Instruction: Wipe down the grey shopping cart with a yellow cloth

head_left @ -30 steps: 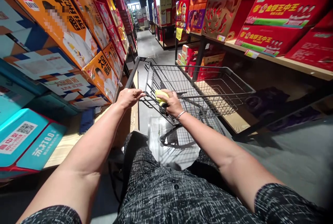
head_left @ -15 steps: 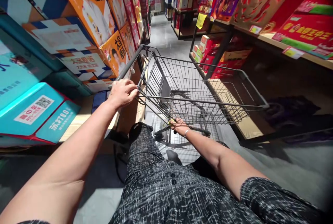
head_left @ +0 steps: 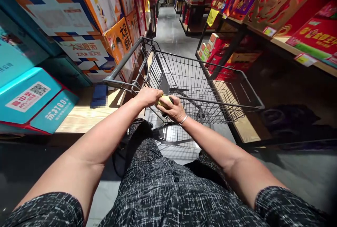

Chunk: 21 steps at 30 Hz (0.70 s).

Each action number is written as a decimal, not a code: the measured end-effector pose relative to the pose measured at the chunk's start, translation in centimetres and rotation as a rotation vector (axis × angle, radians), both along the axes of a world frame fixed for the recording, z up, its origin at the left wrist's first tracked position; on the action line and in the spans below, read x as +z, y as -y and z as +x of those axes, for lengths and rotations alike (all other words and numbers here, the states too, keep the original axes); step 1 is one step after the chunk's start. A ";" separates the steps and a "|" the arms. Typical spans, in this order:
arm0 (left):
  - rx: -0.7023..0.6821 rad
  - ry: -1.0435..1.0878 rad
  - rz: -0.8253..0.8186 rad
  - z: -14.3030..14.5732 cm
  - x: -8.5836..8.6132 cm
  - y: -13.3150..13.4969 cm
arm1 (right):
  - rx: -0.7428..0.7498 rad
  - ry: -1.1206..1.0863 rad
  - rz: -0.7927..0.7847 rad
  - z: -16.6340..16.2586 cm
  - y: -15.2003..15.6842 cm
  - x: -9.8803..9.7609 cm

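Observation:
My right hand [head_left: 175, 110] is closed around a small yellow-and-black object [head_left: 164, 100]; its exact kind is hard to make out. On the object's left end are the curled fingers of my left hand [head_left: 149, 97], closed with the fingertips partly hidden. Both hands meet just over the near side rail of a grey wire shopping cart [head_left: 223, 104]. The cart stands sideways before me, its push handle [head_left: 123, 62] pointing left, and nothing shows inside the basket.
Stacked orange cartons [head_left: 118, 40] and a teal box [head_left: 39, 100] line the left shelf, where a dark blue item [head_left: 99, 95] lies on the wood. Red gift boxes [head_left: 313, 40] fill the right shelf. A tiled aisle [head_left: 168, 23] runs ahead between them.
My left hand has left the cart's handle end and moved right to the yellow-and-black object. My right hand has risen with that object to meet it. The view has shifted slightly.

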<state>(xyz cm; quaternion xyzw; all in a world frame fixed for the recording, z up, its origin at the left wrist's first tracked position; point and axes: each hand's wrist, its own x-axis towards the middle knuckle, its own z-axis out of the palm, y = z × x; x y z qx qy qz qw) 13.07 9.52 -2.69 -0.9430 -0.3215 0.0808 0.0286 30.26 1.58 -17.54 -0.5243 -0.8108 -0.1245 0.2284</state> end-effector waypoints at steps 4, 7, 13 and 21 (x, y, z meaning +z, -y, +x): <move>0.043 0.031 0.024 0.9 0.0 -0.5 | -0.052 -0.019 -0.097 0.8 0.1 -1.6; 0.038 0.037 0.040 1.5 -0.3 -0.9 | -0.098 -0.002 -0.201 1.2 0.8 -4.2; 0.028 0.054 0.054 2.7 -0.8 -2.1 | -0.211 0.005 -0.254 2.9 2.3 -8.4; 0.035 0.063 0.064 3.9 -0.7 -2.5 | -0.207 0.035 -0.295 5.1 0.9 -9.4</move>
